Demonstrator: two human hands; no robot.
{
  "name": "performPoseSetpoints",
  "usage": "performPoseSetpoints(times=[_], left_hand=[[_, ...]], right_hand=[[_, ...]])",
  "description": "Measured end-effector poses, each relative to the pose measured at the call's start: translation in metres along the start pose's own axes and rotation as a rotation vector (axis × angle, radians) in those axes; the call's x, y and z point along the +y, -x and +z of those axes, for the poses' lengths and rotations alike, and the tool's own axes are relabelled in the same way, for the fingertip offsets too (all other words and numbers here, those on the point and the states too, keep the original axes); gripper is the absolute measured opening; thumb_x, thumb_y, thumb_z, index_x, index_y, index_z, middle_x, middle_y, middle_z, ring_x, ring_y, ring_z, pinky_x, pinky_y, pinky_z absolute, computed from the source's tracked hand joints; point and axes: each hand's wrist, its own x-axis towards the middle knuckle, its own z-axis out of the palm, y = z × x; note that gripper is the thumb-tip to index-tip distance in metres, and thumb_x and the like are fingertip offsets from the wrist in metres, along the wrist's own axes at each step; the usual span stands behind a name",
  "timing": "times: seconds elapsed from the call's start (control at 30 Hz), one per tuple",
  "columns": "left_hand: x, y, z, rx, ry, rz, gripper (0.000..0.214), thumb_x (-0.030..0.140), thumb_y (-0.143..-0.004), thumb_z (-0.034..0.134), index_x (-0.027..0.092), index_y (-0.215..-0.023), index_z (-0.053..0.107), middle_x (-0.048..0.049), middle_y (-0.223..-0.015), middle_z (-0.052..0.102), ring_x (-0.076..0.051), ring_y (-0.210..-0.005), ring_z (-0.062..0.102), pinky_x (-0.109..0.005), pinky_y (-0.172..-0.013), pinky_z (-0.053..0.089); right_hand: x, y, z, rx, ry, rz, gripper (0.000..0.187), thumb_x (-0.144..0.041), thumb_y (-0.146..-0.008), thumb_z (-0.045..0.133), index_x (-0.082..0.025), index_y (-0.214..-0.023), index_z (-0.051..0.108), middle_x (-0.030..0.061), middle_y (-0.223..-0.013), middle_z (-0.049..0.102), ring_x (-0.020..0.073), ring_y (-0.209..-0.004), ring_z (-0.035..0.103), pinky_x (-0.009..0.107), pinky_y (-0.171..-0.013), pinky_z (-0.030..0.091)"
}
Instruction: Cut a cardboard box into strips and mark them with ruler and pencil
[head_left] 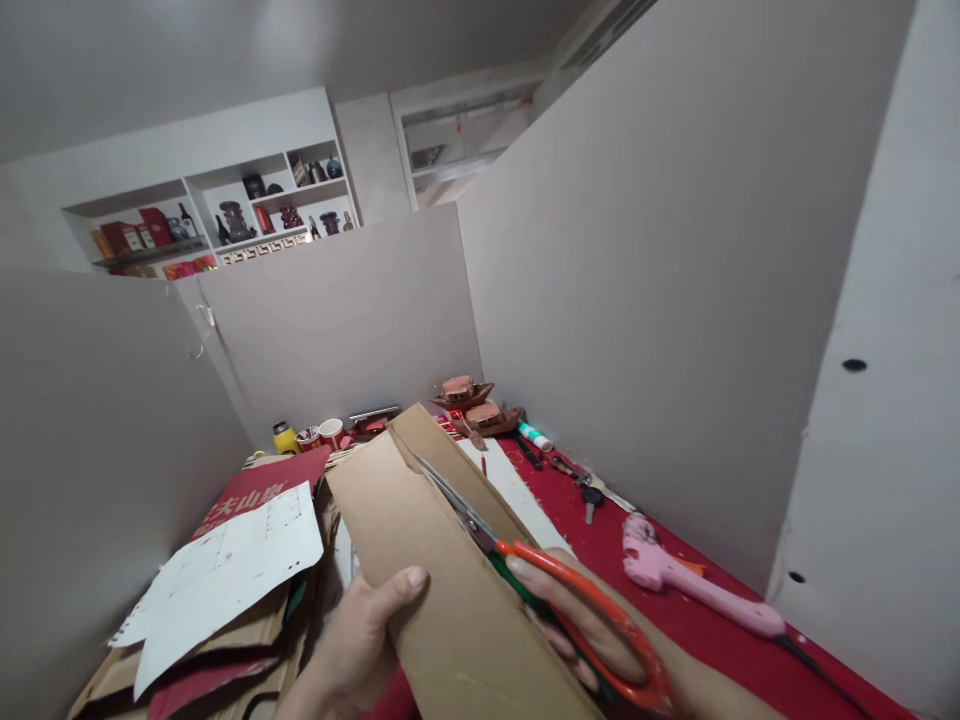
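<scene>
A long piece of brown cardboard [435, 565] is held up in front of me, tilted away. My left hand [356, 635] grips its left edge, thumb flat on the face and fingers hidden behind. In my right hand [562, 610] is a pair of scissors [600, 610] with an orange handle and a green one partly covered by the board. Their blades sit in a cut running lengthwise from the far end, and the strip on the right stands slightly apart from the main piece there. Part of my right hand's fingers shows through the handle loop.
A pink glue gun [697, 585] with a cord lies on the red cloth [720, 660] at right. Keys [592, 500] and two model boats [491, 418] are farther back. Drawn paper [232, 580] covers stacked cardboard at left. Grey panels [637, 300] enclose the table.
</scene>
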Motion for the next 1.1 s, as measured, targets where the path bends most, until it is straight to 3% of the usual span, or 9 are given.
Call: performPoseSetpoints(times=[0.17, 0.37, 0.47, 0.6, 0.7, 0.8, 0.9, 1.1], left_hand=[[0.009, -0.005, 0.001, -0.033, -0.061, 0.018, 0.077, 0.027, -0.063, 0.083, 0.017, -0.132, 0.050, -0.0135, -0.099, 0.074, -0.030, -0.094, 0.069, -0.037, -0.078, 0.054], [0.021, -0.007, 0.001, -0.104, -0.100, -0.012, 0.076, 0.029, -0.061, 0.084, 0.013, -0.129, 0.054, -0.0170, -0.106, 0.072, -0.031, -0.092, 0.070, -0.035, -0.073, 0.055], [0.030, -0.006, 0.000, -0.122, -0.125, -0.014, 0.074, 0.028, -0.060, 0.084, 0.012, -0.127, 0.056, -0.0174, -0.106, 0.072, -0.030, -0.087, 0.070, -0.034, -0.070, 0.055], [0.045, -0.004, 0.001, -0.116, -0.162, -0.046, 0.066, 0.026, -0.061, 0.083, 0.010, -0.121, 0.061, -0.0174, -0.096, 0.074, -0.030, -0.080, 0.071, -0.034, -0.066, 0.055], [0.055, -0.002, 0.003, -0.124, -0.177, -0.051, 0.063, 0.025, -0.060, 0.083, 0.010, -0.118, 0.062, -0.0164, -0.093, 0.074, -0.029, -0.077, 0.071, -0.035, -0.066, 0.056], [0.061, -0.001, 0.003, -0.117, -0.195, -0.073, 0.057, 0.025, -0.059, 0.083, 0.009, -0.111, 0.065, -0.0165, -0.091, 0.074, -0.028, -0.073, 0.071, -0.036, -0.066, 0.056], [0.064, -0.004, 0.001, -0.105, -0.207, -0.119, 0.051, 0.023, -0.058, 0.083, 0.009, -0.104, 0.066, -0.0167, -0.088, 0.074, -0.027, -0.069, 0.071, -0.035, -0.066, 0.056], [0.063, -0.022, -0.013, -0.136, -0.205, -0.161, 0.039, 0.020, -0.061, 0.080, 0.011, -0.095, 0.066, -0.0150, -0.089, 0.074, -0.026, -0.072, 0.071, -0.036, -0.070, 0.055]], right_hand=[[0.014, -0.007, -0.005, 0.002, -0.124, -0.010, 0.055, -0.073, -0.078, 0.050, -0.018, -0.075, 0.050, -0.0108, -0.041, 0.035, 0.0049, -0.028, 0.030, 0.018, -0.035, 0.037], [0.004, -0.009, -0.011, -0.051, 0.044, 0.054, 0.057, -0.074, -0.081, 0.043, -0.018, -0.087, 0.054, -0.0051, -0.054, 0.048, 0.0102, -0.040, 0.045, 0.027, -0.050, 0.048], [-0.009, -0.005, -0.011, 0.018, 0.276, 0.006, 0.051, -0.070, -0.083, 0.046, -0.019, -0.082, 0.052, -0.0039, -0.057, 0.049, 0.0116, -0.044, 0.046, 0.026, -0.049, 0.043], [-0.023, 0.000, -0.010, 0.182, 0.702, -0.130, 0.037, -0.056, -0.085, 0.056, -0.020, -0.076, 0.048, 0.0003, -0.073, 0.061, 0.0151, -0.065, 0.053, 0.025, -0.060, 0.039], [-0.028, 0.001, -0.010, 0.281, 1.008, -0.146, 0.033, -0.053, -0.090, 0.048, -0.021, -0.080, 0.048, 0.0018, -0.074, 0.064, 0.0173, -0.063, 0.053, 0.028, -0.060, 0.033], [-0.027, -0.002, -0.012, 0.369, 1.178, -0.162, 0.035, -0.054, -0.093, 0.041, -0.022, -0.081, 0.049, 0.0047, -0.073, 0.066, 0.0199, -0.062, 0.055, 0.029, -0.058, 0.029], [-0.025, -0.006, -0.015, 0.410, 1.219, -0.182, 0.038, -0.056, -0.092, 0.041, -0.021, -0.077, 0.050, 0.0046, -0.069, 0.065, 0.0189, -0.059, 0.054, 0.029, -0.057, 0.027], [-0.018, -0.015, -0.019, 0.316, 1.022, -0.161, 0.044, -0.056, -0.091, 0.040, -0.020, -0.067, 0.045, -0.0013, -0.059, 0.055, 0.0120, -0.054, 0.041, 0.026, -0.053, 0.028]])
